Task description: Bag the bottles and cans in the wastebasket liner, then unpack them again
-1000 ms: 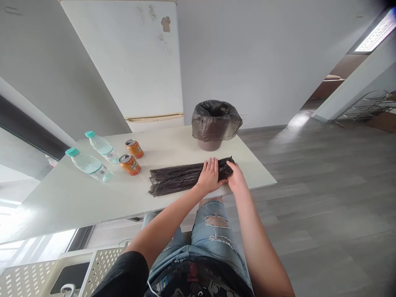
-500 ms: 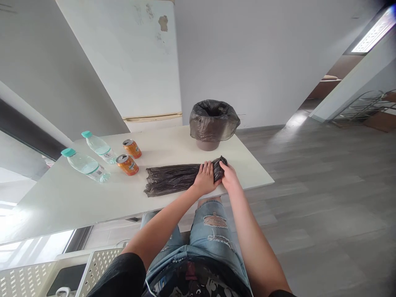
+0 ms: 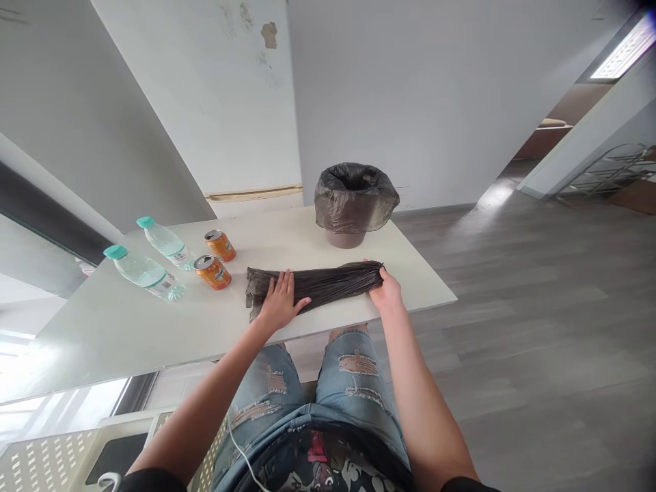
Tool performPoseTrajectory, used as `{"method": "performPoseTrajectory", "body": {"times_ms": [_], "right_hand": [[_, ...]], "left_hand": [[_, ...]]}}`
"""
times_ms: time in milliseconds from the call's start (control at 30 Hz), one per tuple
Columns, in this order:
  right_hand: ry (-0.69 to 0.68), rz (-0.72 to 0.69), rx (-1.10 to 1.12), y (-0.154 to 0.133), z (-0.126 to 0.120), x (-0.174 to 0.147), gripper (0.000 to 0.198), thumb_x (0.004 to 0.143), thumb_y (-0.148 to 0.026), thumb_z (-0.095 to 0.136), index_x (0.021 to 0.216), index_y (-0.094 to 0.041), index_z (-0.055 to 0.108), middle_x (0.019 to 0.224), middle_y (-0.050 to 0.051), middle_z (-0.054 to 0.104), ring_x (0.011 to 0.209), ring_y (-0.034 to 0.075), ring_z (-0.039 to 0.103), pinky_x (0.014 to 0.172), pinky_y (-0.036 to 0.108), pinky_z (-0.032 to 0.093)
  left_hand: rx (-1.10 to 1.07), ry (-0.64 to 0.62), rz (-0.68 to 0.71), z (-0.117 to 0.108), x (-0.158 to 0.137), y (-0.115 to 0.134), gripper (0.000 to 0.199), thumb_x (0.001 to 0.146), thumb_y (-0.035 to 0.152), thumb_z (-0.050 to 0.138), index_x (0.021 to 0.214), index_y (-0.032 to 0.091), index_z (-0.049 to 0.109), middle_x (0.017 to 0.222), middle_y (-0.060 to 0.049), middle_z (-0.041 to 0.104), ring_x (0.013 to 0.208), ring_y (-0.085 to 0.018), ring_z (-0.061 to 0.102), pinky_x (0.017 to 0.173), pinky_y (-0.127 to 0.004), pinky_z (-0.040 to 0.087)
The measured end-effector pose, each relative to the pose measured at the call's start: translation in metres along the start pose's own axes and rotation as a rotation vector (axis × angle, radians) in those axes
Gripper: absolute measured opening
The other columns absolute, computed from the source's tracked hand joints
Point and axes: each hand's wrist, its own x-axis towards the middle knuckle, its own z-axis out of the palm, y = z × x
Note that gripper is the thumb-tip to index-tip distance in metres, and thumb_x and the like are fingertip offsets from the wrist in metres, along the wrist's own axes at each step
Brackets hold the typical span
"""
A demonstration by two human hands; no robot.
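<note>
A dark, thin plastic garbage bag (image 3: 333, 283) lies stretched in a long folded strip along the front of the white table. My left hand (image 3: 280, 301) rests flat on its left part, fingers spread. At the strip's right end, my right hand (image 3: 385, 290) pinches the gathered bag between thumb and fingers. Behind the bag stands a brown trash bin (image 3: 345, 239), lined with another dark plastic bag (image 3: 353, 205) folded over its rim.
Two orange cans (image 3: 212, 272) and two clear bottles with teal caps (image 3: 146, 273) are at the left of the white table (image 3: 169, 342). A white refrigerator (image 3: 205, 89) stands behind. Beige perforated baskets (image 3: 46, 461) sit at lower left.
My left hand has slid leftward along the bag, from beside my right hand to near its left end. The bag's right end now looks straighter and less bunched. My right hand has barely moved.
</note>
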Motion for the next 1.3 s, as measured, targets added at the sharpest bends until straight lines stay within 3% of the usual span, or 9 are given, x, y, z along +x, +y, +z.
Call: {"method": "performPoseTrajectory", "body": {"times_ms": [233,367,500,600,700,800,967,1133,1300], "right_hand": [[-0.054,-0.059,0.012,0.0,0.005,-0.013,0.02,0.086,-0.028,0.05,0.091,-0.021,0.068,0.105,0.01,0.079,0.109,0.024,0.074,0.108,0.044,0.059],[-0.096,-0.133,-0.002,0.014,0.013,-0.025,0.023,0.085,-0.043,0.056,0.092,-0.024,0.067,0.106,0.006,0.078,0.111,0.025,0.073,0.103,0.044,0.062],[0.071,-0.161,-0.055,0.034,0.035,-0.026,0.024,0.085,-0.037,0.068,0.104,-0.022,0.071,0.112,0.004,0.079,0.11,0.021,0.074,0.1,0.037,0.062],[0.132,-0.311,-0.153,0.047,0.061,-0.034,0.034,0.088,-0.036,0.065,0.116,-0.019,0.072,0.123,0.007,0.077,0.112,0.022,0.074,0.102,0.037,0.061],[-0.049,-0.526,-0.476,0.065,0.092,-0.06,0.046,0.096,-0.043,0.058,0.133,-0.019,0.069,0.136,0.009,0.072,0.128,0.025,0.068,0.115,0.043,0.052],[-0.38,-0.714,-0.973,0.095,0.12,-0.094,0.058,0.104,-0.048,0.05,0.155,-0.02,0.055,0.16,0.01,0.055,0.153,0.026,0.047,0.131,0.046,0.032],[-0.755,-0.73,-1.68,0.167,0.137,-0.123,0.076,0.107,-0.046,0.044,0.167,-0.001,0.031,0.174,0.022,0.028,0.166,0.034,0.02,0.136,0.052,0.014],[-0.854,-0.674,-1.804,0.206,0.13,-0.128,0.099,0.097,-0.051,0.058,0.167,0.007,0.018,0.175,0.03,0.015,0.167,0.039,0.01,0.134,0.058,0.015],[-0.91,-0.832,-1.644,0.158,0.127,-0.132,0.081,0.098,-0.028,0.047,0.171,-0.005,0.021,0.176,0.018,0.025,0.167,0.032,0.013,0.136,0.056,0.014]], "left_hand": [[-0.049,0.083,-0.05,-0.007,-0.039,-0.05,0.087,0.105,0.068,0.036,0.169,0.01,0.029,0.173,-0.023,0.031,0.163,-0.041,0.026,0.129,-0.066,0.025],[-0.091,0.107,-0.08,-0.008,-0.042,-0.049,0.087,0.105,0.068,0.037,0.168,0.007,0.033,0.173,-0.023,0.03,0.163,-0.04,0.026,0.131,-0.062,0.023],[-0.105,0.111,-0.083,-0.008,-0.041,-0.043,0.09,0.104,0.069,0.037,0.166,0.004,0.035,0.174,-0.023,0.029,0.164,-0.041,0.024,0.132,-0.061,0.021],[-0.128,0.114,-0.079,-0.007,-0.041,-0.042,0.09,0.104,0.069,0.037,0.166,0.003,0.035,0.174,-0.023,0.029,0.164,-0.04,0.023,0.132,-0.061,0.02],[-0.214,0.129,-0.083,-0.007,-0.041,-0.045,0.09,0.103,0.071,0.039,0.167,0.007,0.034,0.174,-0.022,0.028,0.165,-0.039,0.021,0.133,-0.062,0.018],[-0.452,0.179,-0.13,-0.009,-0.041,-0.056,0.081,0.106,0.067,0.033,0.167,0.014,0.035,0.176,-0.016,0.028,0.165,-0.033,0.022,0.134,-0.057,0.02],[-0.968,0.503,-0.294,-0.012,-0.046,-0.077,0.07,0.109,0.054,0.02,0.167,0.019,0.037,0.173,-0.011,0.039,0.161,-0.026,0.036,0.131,-0.046,0.034],[-1.001,0.613,-0.373,-0.013,-0.048,-0.077,0.061,0.107,0.048,0.032,0.157,0.02,0.052,0.166,-0.009,0.05,0.157,-0.027,0.043,0.132,-0.046,0.033],[-0.805,0.68,-0.363,-0.024,-0.051,-0.067,0.054,0.108,0.039,0.034,0.153,0.02,0.055,0.161,-0.012,0.055,0.153,-0.027,0.048,0.13,-0.049,0.036]]}}
